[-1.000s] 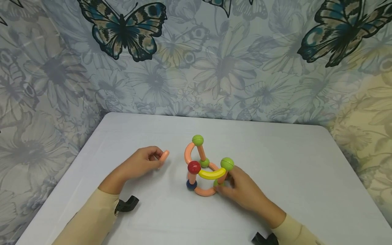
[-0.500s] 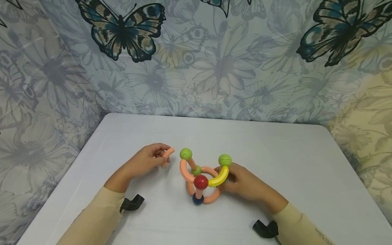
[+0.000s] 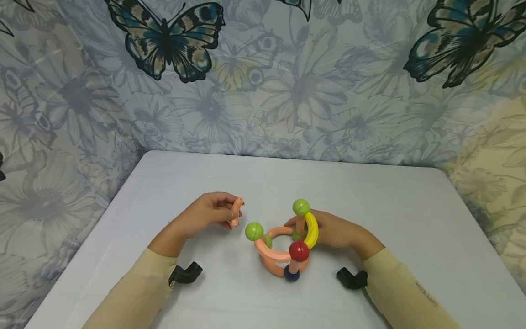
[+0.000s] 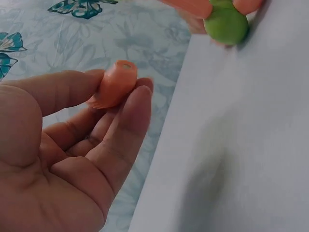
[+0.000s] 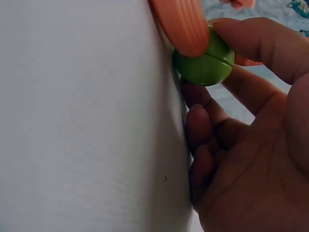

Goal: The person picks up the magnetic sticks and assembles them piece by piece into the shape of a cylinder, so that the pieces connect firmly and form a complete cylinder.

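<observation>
My left hand [image 3: 209, 212] pinches a short curved orange stick [image 3: 236, 212] between thumb and fingers, a little above the table; its end with a small pale spot faces the left wrist camera. To its right stands a ball-and-stick structure of curved orange sticks [image 3: 271, 254], with a yellow curved stick [image 3: 312, 230], a red ball [image 3: 298, 251], a dark blue ball [image 3: 291, 274] and several green balls [image 3: 254, 231]. My right hand [image 3: 339, 230] grips a low green ball [image 5: 205, 60] on the structure's right side, thumb and fingers around it. The structure partly hides those fingertips in the head view.
The white table [image 3: 390, 205] carries the structure. Behind it hangs a flowered cloth [image 3: 287, 105] with printed butterflies [image 3: 165, 39]. Black curved pieces [image 3: 186, 273] stick out from both sleeves near the wrists.
The structure has turned under my right hand: its red and blue balls have swung to the front right, the yellow stick to the right. My left hand has moved right, closer to it.
</observation>
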`<state>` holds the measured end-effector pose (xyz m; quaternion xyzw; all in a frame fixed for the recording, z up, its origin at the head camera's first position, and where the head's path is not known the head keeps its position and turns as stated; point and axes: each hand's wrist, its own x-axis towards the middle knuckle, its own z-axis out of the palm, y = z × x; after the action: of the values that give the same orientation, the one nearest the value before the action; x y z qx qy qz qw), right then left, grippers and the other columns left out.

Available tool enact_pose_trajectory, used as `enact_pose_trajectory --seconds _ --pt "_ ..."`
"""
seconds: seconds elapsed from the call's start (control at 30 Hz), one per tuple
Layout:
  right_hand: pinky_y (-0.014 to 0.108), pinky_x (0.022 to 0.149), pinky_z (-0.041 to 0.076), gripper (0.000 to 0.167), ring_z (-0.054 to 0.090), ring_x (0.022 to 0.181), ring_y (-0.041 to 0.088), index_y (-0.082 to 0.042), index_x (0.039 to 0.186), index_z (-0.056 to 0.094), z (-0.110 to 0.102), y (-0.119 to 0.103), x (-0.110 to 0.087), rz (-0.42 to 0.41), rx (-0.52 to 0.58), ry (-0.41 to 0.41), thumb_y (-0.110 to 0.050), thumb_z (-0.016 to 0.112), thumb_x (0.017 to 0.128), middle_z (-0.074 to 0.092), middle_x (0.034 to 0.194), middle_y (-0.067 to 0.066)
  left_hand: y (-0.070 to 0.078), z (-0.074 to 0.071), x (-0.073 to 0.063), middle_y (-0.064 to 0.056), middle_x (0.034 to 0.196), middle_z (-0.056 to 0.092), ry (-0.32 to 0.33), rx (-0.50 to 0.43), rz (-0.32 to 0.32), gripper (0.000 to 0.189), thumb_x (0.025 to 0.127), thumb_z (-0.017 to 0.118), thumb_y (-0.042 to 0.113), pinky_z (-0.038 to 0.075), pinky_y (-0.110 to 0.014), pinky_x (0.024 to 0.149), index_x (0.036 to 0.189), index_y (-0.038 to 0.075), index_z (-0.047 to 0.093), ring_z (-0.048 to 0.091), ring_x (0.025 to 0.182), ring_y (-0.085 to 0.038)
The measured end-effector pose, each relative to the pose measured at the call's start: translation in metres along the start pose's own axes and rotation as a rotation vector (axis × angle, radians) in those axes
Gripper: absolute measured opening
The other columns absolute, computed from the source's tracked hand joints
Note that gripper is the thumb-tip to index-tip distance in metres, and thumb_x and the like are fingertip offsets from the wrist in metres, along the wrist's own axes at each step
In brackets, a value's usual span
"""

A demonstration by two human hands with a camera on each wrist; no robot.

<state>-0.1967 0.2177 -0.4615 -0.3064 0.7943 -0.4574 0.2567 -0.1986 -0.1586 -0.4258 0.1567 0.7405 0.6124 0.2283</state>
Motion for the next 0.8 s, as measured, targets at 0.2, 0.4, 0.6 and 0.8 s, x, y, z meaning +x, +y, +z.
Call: enact_pose_trajectory --seconds 0.2,0.4,0.6,0.8 --pt "0.065 0.112 0.041 0.01 0.06 0.129 0.032 -0.019 0.112 0.071 -0.002 0.003 0.003 0.04 -0.055 0.113 -0.022 0.077 0.103 0.072 0.13 -0.002 0.007 0.01 0.003 -0.023 0.11 0.073 -0.032 -0.111 0.005 0.049 0.097 0.084 0.013 0.063 -0.047 0.085 0.134 -0.01 0.063 0.075 0.092 -0.031" --pt "0.061 0.109 0.046 0.018 0.063 0.116 0.025 -0.017 0.114 0.072 -0.001 0.004 0.005 0.053 -0.115 0.234 -0.021 0.081 0.101 0.07 0.116 -0.001 0.025 0.025 0.004 -0.02 0.101 0.074 -0.059 -0.221 0.019 0.041 0.097 0.082 0.009 0.063 -0.044 0.083 0.13 -0.007 0.064 0.075 0.088 -0.026" --pt "0.062 0.109 0.045 0.018 0.063 0.118 0.028 -0.017 0.115 0.072 0.001 0.007 0.006 0.044 -0.064 0.243 -0.021 0.082 0.1 0.07 0.114 0.0 0.034 0.033 0.005 -0.017 0.096 0.072 -0.036 -0.262 0.023 0.044 0.098 0.08 0.006 0.064 -0.042 0.079 0.134 -0.005 0.059 0.076 0.084 -0.024" --pt "0.057 0.102 0.05 0.025 0.061 0.115 0.03 -0.011 0.127 0.072 -0.008 0.0 -0.002 0.071 -0.048 0.249 -0.016 0.076 0.103 0.07 0.119 0.004 0.036 0.038 0.006 -0.017 0.098 0.073 -0.031 -0.27 0.019 0.046 0.097 0.081 0.008 0.064 -0.041 0.077 0.135 -0.005 0.058 0.076 0.081 -0.024"
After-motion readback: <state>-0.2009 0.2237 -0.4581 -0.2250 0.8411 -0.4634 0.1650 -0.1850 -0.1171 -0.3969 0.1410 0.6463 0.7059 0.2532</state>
